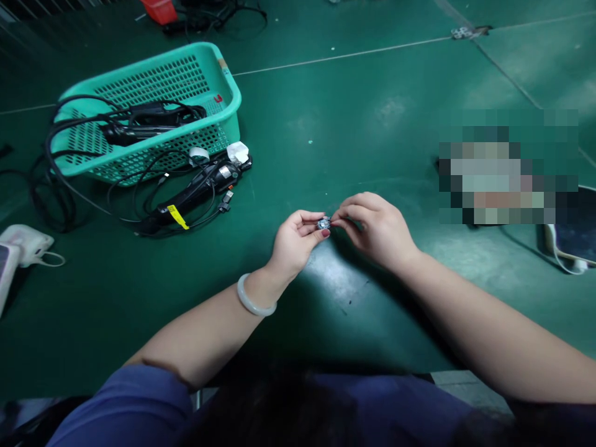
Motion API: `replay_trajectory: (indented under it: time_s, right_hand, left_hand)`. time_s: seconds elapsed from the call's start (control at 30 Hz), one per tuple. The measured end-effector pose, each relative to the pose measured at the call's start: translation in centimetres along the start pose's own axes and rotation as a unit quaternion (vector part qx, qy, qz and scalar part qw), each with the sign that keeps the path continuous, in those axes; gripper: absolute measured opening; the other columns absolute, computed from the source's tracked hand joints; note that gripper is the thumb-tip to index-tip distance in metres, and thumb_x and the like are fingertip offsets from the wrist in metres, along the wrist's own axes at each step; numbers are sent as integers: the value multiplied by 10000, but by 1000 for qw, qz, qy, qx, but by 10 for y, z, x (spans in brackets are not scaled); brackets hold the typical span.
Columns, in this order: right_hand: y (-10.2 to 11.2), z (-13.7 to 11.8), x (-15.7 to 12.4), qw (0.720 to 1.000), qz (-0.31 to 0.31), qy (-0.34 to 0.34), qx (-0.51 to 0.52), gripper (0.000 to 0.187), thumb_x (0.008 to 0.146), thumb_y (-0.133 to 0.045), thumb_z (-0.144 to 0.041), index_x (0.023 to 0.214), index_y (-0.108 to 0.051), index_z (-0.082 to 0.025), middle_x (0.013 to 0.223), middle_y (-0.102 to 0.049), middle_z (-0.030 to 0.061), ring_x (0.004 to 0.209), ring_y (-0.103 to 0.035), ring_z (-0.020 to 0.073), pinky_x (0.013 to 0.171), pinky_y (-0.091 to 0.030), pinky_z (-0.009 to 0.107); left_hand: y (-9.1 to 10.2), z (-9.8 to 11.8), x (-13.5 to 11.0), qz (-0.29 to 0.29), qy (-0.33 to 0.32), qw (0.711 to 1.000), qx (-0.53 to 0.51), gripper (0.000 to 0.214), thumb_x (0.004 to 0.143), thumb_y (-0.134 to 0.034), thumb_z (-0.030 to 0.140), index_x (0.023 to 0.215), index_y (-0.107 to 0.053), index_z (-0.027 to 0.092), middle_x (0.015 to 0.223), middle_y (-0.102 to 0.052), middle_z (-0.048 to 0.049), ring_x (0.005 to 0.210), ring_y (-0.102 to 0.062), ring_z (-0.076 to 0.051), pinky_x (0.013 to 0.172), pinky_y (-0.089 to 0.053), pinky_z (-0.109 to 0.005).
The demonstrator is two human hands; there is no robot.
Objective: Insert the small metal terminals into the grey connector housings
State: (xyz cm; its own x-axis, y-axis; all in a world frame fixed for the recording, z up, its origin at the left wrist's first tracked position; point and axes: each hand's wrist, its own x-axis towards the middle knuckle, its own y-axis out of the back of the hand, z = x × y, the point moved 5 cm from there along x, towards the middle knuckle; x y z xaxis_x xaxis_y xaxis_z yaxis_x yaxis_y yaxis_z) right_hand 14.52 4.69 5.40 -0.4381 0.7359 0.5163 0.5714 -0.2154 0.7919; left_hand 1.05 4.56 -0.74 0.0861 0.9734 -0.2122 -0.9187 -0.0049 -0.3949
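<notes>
Between the fingertips of my left hand (298, 239) is a small shiny metallic piece (324, 223), too small for me to tell its kind. The left thumb and fingers are closed on it. My right hand (375, 226) meets it from the other side, its thumb and index finger pinched together at the piece's edge. Whether those fingers grip the piece itself or something finer cannot be made out. Both hands are just above the green tabletop (279, 323).
A green plastic basket (223, 118) holding black corded devices stands at the left back. In front of it lies a black corded handheld device (200, 186) with a yellow tag. A white charger (28, 245) is far left; a phone (575, 226) lies far right beside a blurred-out patch.
</notes>
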Motion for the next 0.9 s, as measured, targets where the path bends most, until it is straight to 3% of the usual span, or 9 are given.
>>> replay_trajectory:
  time_s: [0.33,0.5,0.63,0.77,0.9]
  right_hand:
    - [0,1,0,1000,8,2,2,135,857,-565,-227,815,-686,-184,844,-682,58,770,-616,183,695,-512,308]
    - [1,12,-2,994,64,-65,52,125,852,-578,-229,814,-694,-202,835,-688,43,777,-637,166,698,-514,291]
    - [-10,23,-7,984,69,-120,114,120,841,-586,-223,800,-694,-192,819,-692,42,755,-637,160,676,-511,290]
    - [-21,24,-9,976,34,-131,169,140,848,-576,-237,792,-691,-180,831,-698,53,777,-641,165,715,-508,308]
    - [-25,26,-11,972,13,-140,186,158,853,-564,-264,789,-686,-187,844,-699,54,788,-641,174,717,-506,329]
  left_hand:
    - [1,-1,0,-9,-2,1000,-1,276,605,-762,79,836,-635,158,849,-687,-12,827,-649,-115,891,-482,-320]
    - [1,2,-1,1,0,1000,-14,226,682,-712,92,888,-642,156,876,-684,-23,851,-658,-119,905,-486,-316]
    - [4,8,-4,41,21,995,-85,141,795,-589,100,919,-637,145,851,-672,-21,900,-677,-139,946,-483,-330]
    - [20,16,-15,106,34,985,-130,142,822,-552,100,919,-647,140,850,-670,-25,901,-682,-130,977,-485,-318]
    - [60,29,-39,196,28,976,-88,152,805,-583,103,917,-678,143,899,-679,-45,863,-678,-117,953,-514,-287]
